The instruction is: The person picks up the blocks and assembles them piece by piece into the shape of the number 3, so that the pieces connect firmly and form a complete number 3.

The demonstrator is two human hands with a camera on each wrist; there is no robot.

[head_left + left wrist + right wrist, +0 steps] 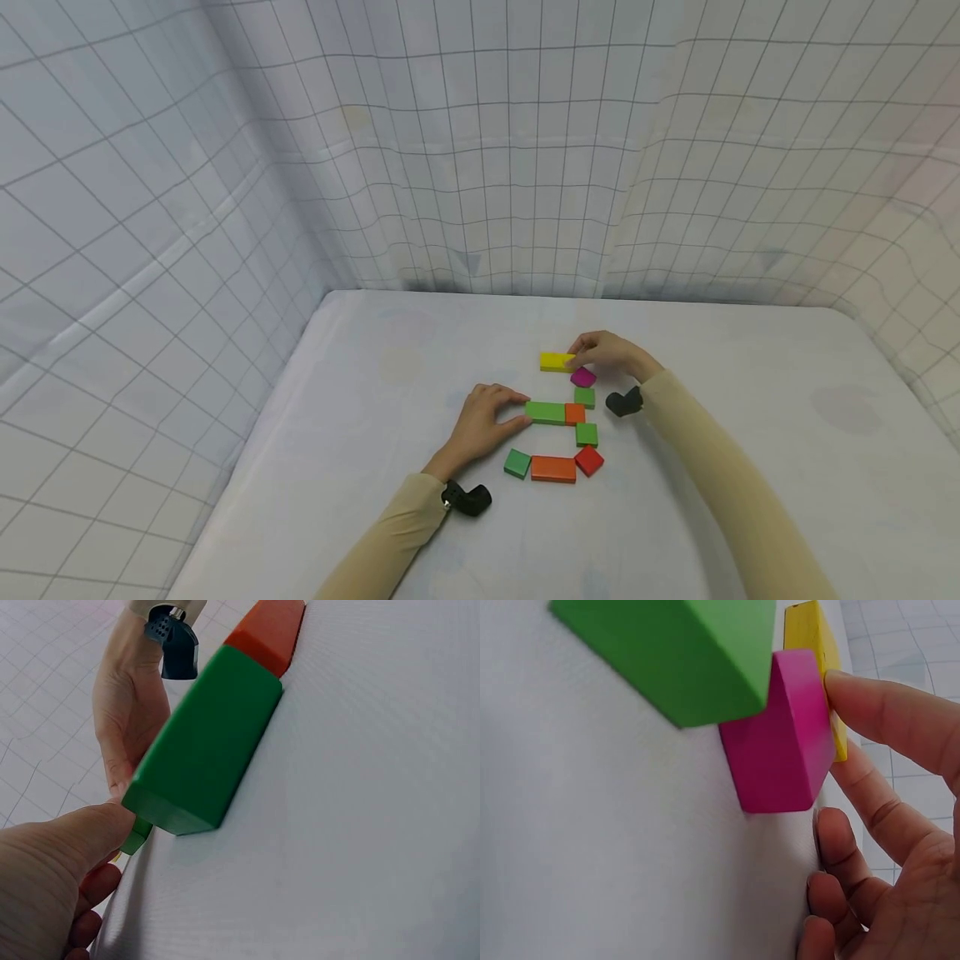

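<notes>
On the white table, a bent row of coloured blocks lies in front of the person. The left hand (483,421) holds the left end of a long light green block (546,412) between thumb and fingers. In the left wrist view much of that block is hidden behind a nearer dark green block (202,742). Farther back, the right hand (606,350) pinches the right end of a yellow block (555,362). A magenta block (780,742) lies just in front of it. The right thumb (892,712) presses against the yellow side in the right wrist view.
Against the long green block lies a small orange block (574,414), with small green blocks (584,397) behind and in front. Nearest the person are a red block (589,460) and a long orange block (553,469). White gridded curtains (480,150) surround the table.
</notes>
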